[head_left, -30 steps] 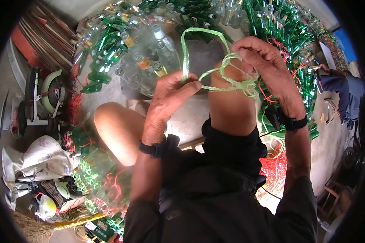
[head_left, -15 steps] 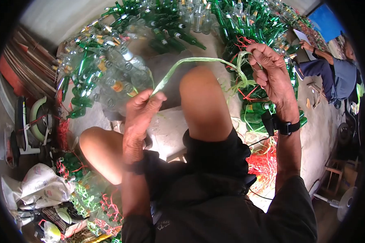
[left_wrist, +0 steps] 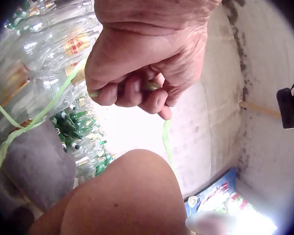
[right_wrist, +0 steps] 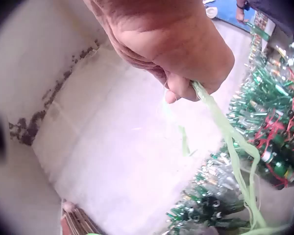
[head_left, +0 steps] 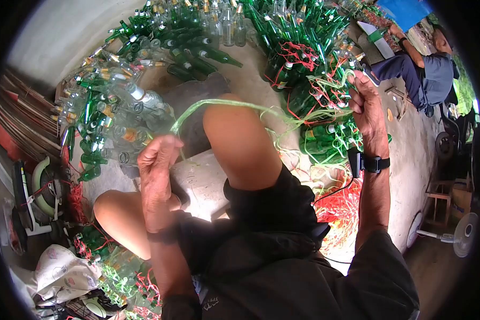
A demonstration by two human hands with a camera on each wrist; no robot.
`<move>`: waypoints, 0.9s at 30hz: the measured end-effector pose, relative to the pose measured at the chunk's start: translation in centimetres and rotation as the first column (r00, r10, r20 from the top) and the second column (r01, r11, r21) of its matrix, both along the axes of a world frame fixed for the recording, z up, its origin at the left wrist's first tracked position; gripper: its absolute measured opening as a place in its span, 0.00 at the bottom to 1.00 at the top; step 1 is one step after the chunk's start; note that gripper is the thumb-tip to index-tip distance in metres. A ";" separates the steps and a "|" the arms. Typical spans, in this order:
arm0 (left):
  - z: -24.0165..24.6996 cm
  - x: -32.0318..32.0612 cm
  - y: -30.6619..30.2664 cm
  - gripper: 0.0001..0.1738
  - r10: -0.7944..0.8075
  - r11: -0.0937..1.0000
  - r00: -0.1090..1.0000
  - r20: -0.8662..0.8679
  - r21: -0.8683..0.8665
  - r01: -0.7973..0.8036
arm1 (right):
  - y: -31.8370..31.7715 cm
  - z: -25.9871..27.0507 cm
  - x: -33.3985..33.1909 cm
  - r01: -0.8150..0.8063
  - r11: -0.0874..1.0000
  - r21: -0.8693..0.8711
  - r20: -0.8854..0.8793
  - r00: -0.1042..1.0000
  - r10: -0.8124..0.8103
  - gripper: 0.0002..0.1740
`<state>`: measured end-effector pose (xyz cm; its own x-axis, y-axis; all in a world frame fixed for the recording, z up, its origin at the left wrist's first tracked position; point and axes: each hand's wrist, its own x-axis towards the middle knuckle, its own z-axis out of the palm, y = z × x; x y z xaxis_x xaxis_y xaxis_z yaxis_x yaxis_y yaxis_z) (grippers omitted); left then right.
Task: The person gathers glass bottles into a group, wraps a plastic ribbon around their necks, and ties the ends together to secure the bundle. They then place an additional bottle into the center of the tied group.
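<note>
A light green plastic strip [head_left: 224, 101] stretches in a loose arc between the two hands, above a bare knee [head_left: 232, 128]. The left hand [head_left: 157, 165] grips one part of it at the left; in the left wrist view the fingers curl over it and its ends hang out on both sides. Raised at the right, the right hand [head_left: 368, 106] pinches the other part, where several frayed strands [right_wrist: 220, 120] trail down from the fingers. Just beyond the left hand stands a cluster of clear glass bottles [left_wrist: 54, 54], with green strip in front of them.
Many green bottles [head_left: 304, 32] fill the back, some tied with red strip [head_left: 298, 56]. A heap of red strips [head_left: 338, 205] lies by the right thigh. Another person [head_left: 437, 80] sits at the far right. A white fan [head_left: 464, 234] and a white sack [head_left: 64, 272] flank the body.
The hands have moved apart, the right one outward to the right. The loops of green strip between them have been drawn out into one long arc. The head view has turned toward the right.
</note>
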<state>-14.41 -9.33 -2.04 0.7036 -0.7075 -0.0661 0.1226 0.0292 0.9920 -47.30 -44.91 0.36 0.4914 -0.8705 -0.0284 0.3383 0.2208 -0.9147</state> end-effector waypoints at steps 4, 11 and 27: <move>-0.5 0.2 0.1 0.14 -0.023 0.999 0.999 0.024 -0.034 0.024 | 1.4 -2.3 -2.1 0.118 0.974 -0.194 -0.401 0.896 -0.188 0.09; 0.3 -0.3 0.1 0.13 -0.015 0.999 0.997 0.079 -0.050 0.019 | 5.0 -7.4 -5.5 -0.607 0.777 -0.167 -0.936 0.345 0.069 0.11; 0.4 -1.5 1.0 0.06 -0.061 0.996 0.939 0.340 0.079 0.036 | 11.4 2.1 8.6 -0.271 0.640 -0.719 -0.395 0.917 -0.055 0.10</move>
<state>-15.87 -8.37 -1.65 0.6578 -0.7434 0.1211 -0.2244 -0.0400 0.9737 -38.70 -33.48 2.45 0.6784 -0.6056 0.4160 -0.0167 -0.5788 -0.8153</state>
